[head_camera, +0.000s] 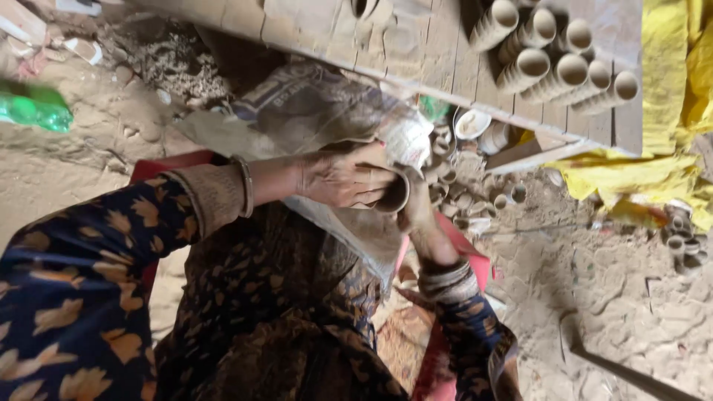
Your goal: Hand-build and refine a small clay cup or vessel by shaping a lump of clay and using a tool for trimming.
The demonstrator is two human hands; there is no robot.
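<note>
Clay everywhere, dust-brown, on skin and ground alike. Nearest: dark sleeves with orange leaf print, knees under matching cloth. Left hand (343, 178) wrapped around a small clay cup (392, 194), fingers curled over its wall, mouth turned toward the right; grip closed on cup, probably so the rim stays reachable. Right hand (420, 215) just beside the cup's mouth, thumb side touching the rim; fingers mostly hidden behind the cup, so cannot tell whether closed or spread. Cup held above lap, over a plastic sheet (349, 223) draped on the knees, likely to catch wet clay. Red stool (468, 260) edge below. Beyond: loose small cups (475, 194) heaped on the ground. Farther: wooden board (416, 44) carrying stacked cups (553, 56) laid on their sides, mouths outward, perhaps for drying. Yellow cloth (668, 111) at far right. Green bottle (33, 108) far left.
</note>
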